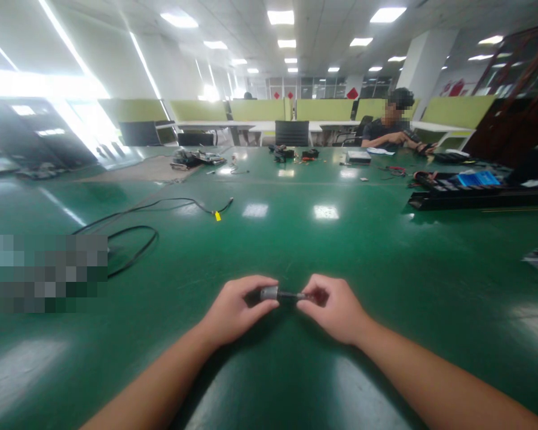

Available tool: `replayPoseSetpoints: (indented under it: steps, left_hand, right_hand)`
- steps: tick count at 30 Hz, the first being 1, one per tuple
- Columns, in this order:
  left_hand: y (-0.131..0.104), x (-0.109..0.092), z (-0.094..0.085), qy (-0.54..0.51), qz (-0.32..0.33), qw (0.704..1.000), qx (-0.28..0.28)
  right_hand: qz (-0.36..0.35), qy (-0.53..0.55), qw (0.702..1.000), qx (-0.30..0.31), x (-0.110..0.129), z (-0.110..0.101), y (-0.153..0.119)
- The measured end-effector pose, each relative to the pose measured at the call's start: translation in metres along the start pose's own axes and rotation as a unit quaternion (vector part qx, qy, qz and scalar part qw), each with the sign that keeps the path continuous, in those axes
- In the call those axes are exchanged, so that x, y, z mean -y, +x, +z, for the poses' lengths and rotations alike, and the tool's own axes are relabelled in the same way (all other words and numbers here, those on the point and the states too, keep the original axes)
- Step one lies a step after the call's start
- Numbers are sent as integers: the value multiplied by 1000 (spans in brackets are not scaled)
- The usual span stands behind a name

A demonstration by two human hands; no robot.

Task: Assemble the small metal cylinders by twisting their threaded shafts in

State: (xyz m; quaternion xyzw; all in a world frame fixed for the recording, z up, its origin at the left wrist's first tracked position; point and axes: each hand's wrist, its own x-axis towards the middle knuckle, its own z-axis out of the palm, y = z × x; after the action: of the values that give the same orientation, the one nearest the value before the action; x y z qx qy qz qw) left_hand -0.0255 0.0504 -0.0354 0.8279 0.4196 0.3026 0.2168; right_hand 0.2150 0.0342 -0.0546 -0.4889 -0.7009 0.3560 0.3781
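Note:
Just above the green tabletop, a small grey metal cylinder (269, 293) with a thin dark shaft (289, 295) lies level between my two hands. The thumb and fingers of my left hand (240, 307) pinch the cylinder from the left. On the other side, my right hand (334, 304) pinches the far end of the shaft between thumb and forefinger. Its fingers partly hide that end, so I cannot tell whether a separate piece sits there. The exact kind of the part is too small and blurred to make out.
A black cable (156, 206) with a yellow tag (217, 216) curves across the left side of the green table (269, 239). To the right lies a long black tray (466, 200) with blue packets (477, 179). Tools and small parts lie along the far edge, where another person (388, 131) sits.

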Motion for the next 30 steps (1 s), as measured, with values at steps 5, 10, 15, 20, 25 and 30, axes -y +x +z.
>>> replayPoseSetpoints:
  steps: [5, 10, 15, 20, 25, 30]
  left_hand:
    - [0, 1, -1, -3, 3, 1000, 1]
    - [0, 2, -1, -3, 2, 1000, -1]
    - [2, 2, -4, 3, -32, 999, -15]
    - [8, 14, -12, -31, -151, 977, -149]
    - [17, 33, -11, -292, -245, 873, -304]
    - [20, 34, -9, -418, -280, 800, -327]
  right_hand:
    - [1, 0, 1000, -2, 0, 0, 1]
    - [-1, -6, 1000, -4, -1, 0, 1]
    - [-16, 15, 1000, -16, 1, -3, -1]
    - [-40, 48, 998, -31, 3, -4, -2]
    - [-31, 50, 998, -18, 0, -1, -1]
    - [-37, 34, 999, 10, 2, 2, -4]
